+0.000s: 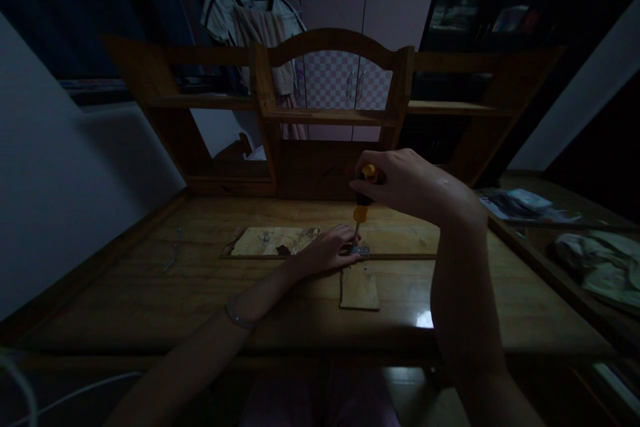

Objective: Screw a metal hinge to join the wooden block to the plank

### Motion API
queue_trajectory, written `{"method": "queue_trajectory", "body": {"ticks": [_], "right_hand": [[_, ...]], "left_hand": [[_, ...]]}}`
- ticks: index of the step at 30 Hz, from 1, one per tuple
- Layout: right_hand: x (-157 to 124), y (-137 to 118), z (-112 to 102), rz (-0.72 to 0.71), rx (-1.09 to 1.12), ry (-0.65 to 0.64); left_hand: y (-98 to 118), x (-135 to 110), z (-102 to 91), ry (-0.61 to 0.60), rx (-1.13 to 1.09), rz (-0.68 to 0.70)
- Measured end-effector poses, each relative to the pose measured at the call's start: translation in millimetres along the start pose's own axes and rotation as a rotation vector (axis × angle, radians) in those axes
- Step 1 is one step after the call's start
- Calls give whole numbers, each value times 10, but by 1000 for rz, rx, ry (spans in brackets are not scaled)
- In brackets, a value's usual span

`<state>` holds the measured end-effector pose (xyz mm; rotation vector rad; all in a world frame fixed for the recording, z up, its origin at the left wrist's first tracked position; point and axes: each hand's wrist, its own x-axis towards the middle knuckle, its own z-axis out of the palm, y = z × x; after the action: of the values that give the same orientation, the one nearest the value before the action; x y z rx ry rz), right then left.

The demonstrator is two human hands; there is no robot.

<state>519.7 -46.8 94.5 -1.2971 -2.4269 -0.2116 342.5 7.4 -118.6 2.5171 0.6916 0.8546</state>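
My right hand (400,181) is closed round the top of a yellow and black screwdriver (363,208) that stands upright with its tip down. The tip rests on a small metal bracket (361,251) where a long wooden board (400,238) meets a small wooden piece (359,287). My left hand (327,248) lies on the long board just left of the bracket, fingers pressed down beside the screwdriver's shaft. A thin bracelet is on my left wrist.
All of this lies on a glossy wooden desk (200,293) with a wooden hutch and shelves (330,113) at the back. Clothes hang behind the hutch. Papers (525,205) and cloth lie on a side surface to the right. A white cable (60,397) runs at the lower left.
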Motion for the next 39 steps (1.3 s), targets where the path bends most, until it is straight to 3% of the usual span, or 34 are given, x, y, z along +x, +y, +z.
{"method": "queue_trajectory", "body": {"ticks": [13, 19, 39], "right_hand": [[10, 4, 61, 35, -85, 39], [7, 6, 54, -40, -2, -24], [9, 15, 82, -12, -31, -36]], "left_hand": [[18, 12, -27, 0, 59, 3], [55, 8, -63, 14, 149, 19], [32, -8, -56, 49, 192, 9]]}}
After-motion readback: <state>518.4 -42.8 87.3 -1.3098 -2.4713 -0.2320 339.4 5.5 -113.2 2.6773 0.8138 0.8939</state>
